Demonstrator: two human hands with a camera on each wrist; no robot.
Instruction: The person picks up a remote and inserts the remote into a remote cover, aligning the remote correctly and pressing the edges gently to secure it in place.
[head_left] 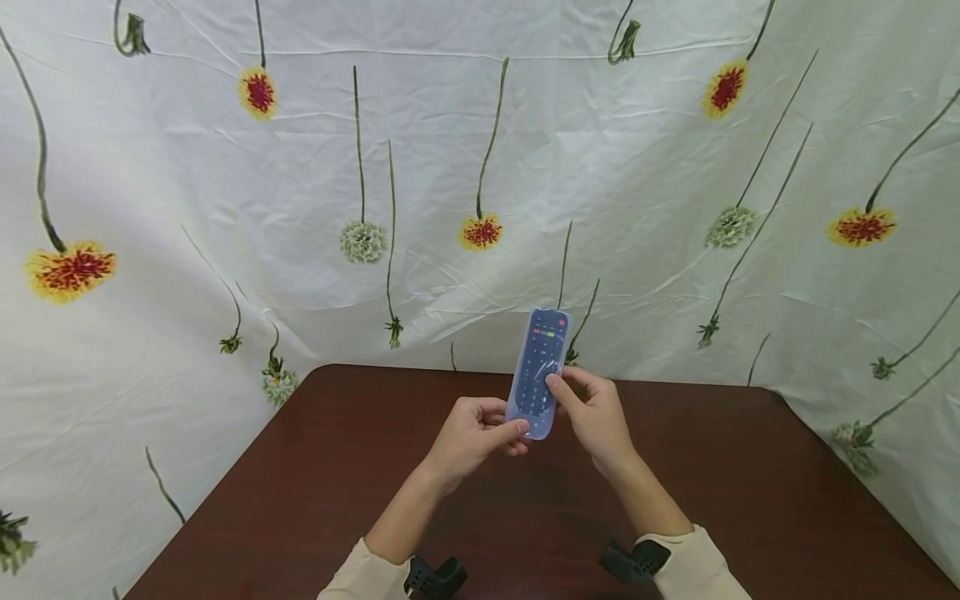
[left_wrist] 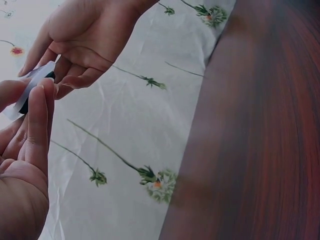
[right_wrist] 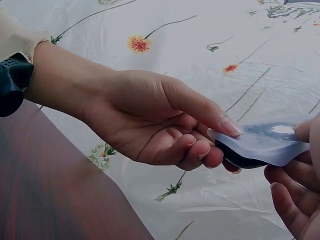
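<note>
A remote control (head_left: 538,367) with a dark face and small coloured buttons, in a translucent bluish-white cover, is held up above the table, tilted with its top away from me. My left hand (head_left: 471,435) grips its lower left end, thumb on the front and fingers behind. On its right edge my right hand (head_left: 597,417) pinches the cover between thumb and fingers. Seen from the right wrist, the loose cover (right_wrist: 267,142) stands out past the remote's black underside (right_wrist: 237,157). In the left wrist view the remote (left_wrist: 35,85) appears edge-on, partly hidden by fingers.
A dark reddish-brown wooden table (head_left: 360,467) lies under both hands. Behind and beside it hangs a white cloth (head_left: 420,175) printed with flowers. Each wrist wears a black device, one on the left (head_left: 435,577) and one on the right (head_left: 634,560).
</note>
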